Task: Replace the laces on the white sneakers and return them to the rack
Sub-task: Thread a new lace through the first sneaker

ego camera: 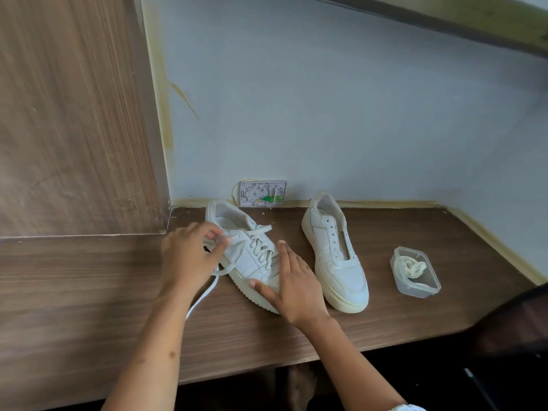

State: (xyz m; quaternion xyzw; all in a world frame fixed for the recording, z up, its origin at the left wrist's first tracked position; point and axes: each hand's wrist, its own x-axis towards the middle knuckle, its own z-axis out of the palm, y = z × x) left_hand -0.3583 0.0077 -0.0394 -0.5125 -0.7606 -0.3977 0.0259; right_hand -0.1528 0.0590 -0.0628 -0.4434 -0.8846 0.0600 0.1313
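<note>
Working through the laced sneaker (252, 253) on the brown worktop (400, 318), the person is partway into the job: this shoe is carrying a lace (261, 247) through its eyelets, with 1 free end trailing off its near side over the wood towards the front edge. Whether that lace is an old one being pulled out or a new one going in, the view is not telling. Just beside it, the second sneaker (335, 256) is sitting fully unlaced, its eyelets bare and its tongue showing. Well apart to the right, a clear plastic container (415, 272) is holding a coiled cream lace (410, 266). By this reading, 1 shoe is stripped and waiting, 1 is in hand, and the threading, tying and the return to the rack are all remaining; no rack is showing here.

The left hand (189, 256) is reaching in from the near side with its fingers curled, pinching a loop of the lace at the collar end of the laced sneaker. The right hand (293, 286) is lying flat with fingers straight and spread, palm down, pressing on the toe and lower lacing of the same shoe and gripping nothing, apparently steadying it against the pull. Both forearms are extending from the bottom of the view and converging on that shoe.

Against the wall behind the shoes, a small white cable box (262, 193) is standing on the worktop
</note>
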